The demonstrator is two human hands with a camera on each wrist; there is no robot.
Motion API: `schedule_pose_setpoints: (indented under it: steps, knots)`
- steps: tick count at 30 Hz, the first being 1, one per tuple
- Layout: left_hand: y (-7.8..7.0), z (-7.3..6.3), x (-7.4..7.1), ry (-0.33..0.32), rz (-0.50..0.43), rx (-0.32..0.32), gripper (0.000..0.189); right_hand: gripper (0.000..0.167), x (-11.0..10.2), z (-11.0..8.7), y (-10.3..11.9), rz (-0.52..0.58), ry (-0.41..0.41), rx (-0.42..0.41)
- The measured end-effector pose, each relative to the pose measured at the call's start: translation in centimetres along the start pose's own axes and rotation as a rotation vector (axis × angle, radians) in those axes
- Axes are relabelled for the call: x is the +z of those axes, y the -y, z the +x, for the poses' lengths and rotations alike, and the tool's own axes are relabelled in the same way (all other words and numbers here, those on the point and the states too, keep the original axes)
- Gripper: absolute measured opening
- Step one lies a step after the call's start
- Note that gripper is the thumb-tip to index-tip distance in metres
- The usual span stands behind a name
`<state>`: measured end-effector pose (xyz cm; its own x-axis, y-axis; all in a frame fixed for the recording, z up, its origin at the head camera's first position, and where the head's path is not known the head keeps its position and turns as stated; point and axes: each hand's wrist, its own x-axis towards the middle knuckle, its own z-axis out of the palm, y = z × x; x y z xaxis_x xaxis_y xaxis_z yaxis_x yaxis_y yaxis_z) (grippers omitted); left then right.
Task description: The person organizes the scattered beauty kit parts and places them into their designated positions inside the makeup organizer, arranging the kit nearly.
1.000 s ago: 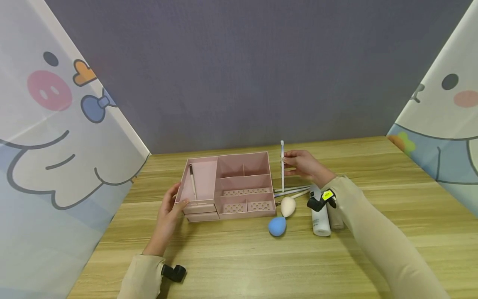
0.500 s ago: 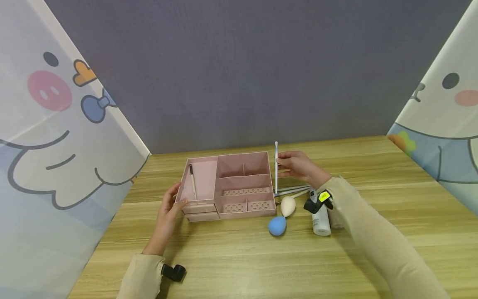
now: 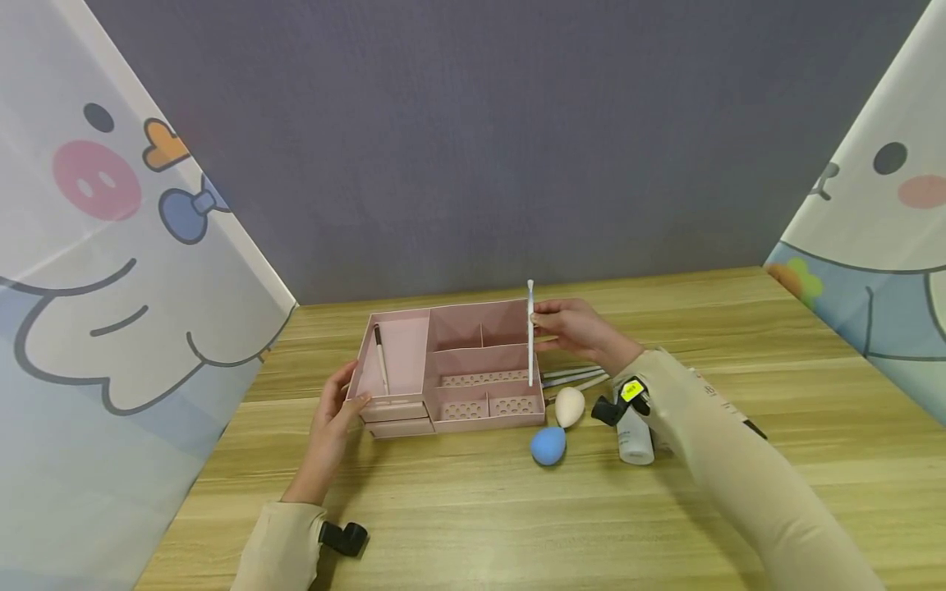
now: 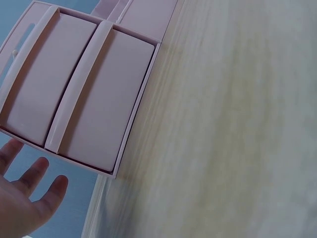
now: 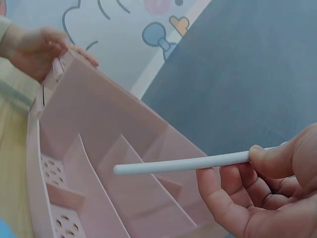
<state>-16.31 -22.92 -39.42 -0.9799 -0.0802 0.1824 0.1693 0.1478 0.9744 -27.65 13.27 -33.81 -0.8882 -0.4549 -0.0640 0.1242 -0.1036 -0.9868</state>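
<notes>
A pink makeup organizer (image 3: 484,362) with open compartments and two front drawers (image 4: 106,99) stands on the table. My left hand (image 3: 334,423) holds its front left corner, thumb over the rim and fingers along the side wall. Between thumb and fingers my right hand (image 3: 572,327) pinches a slim white makeup brush (image 3: 530,345), upright over the organizer's right wall; its rounded handle end (image 5: 119,169) points down toward the compartments. A second brush (image 3: 381,359), white with a dark upper end, lies in the left compartment.
Right of the organizer lie several thin brushes (image 3: 572,376), a cream sponge (image 3: 570,407) and a blue sponge (image 3: 548,446). A white bottle (image 3: 635,439) and a printed tube (image 3: 724,398) are partly behind the right sleeve. A grey wall panel (image 3: 473,164) rises behind the table.
My right hand has moved left with the white makeup brush, from beside the organizer to over its right wall. The left hand and the organizer have stayed put.
</notes>
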Motion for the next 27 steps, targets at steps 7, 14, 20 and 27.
schedule_pose_setpoints:
  steps: [7, 14, 20, 27]
  knots:
    - [0.0, 0.1, 0.0, -0.012, 0.011, -0.004, 0.053, 0.022, 1.4, 0.0, 0.3, 0.02, 0.023, -0.01]
    - [0.1, 0.2, 0.0, -0.018, 0.004, 0.001, 0.053, 0.011, 2.8, 0.1, 0.5, 0.051, 0.036, -0.011]
    - [0.2, 0.1, 0.0, -0.017, 0.007, 0.008, 0.053, 0.015, 4.0, 0.3, 0.8, 0.072, 0.047, 0.0]
    - [0.3, 0.1, 0.0, -0.018, 0.011, 0.014, 0.053, 0.016, 5.4, 0.9, 1.1, 0.108, 0.058, 0.006]
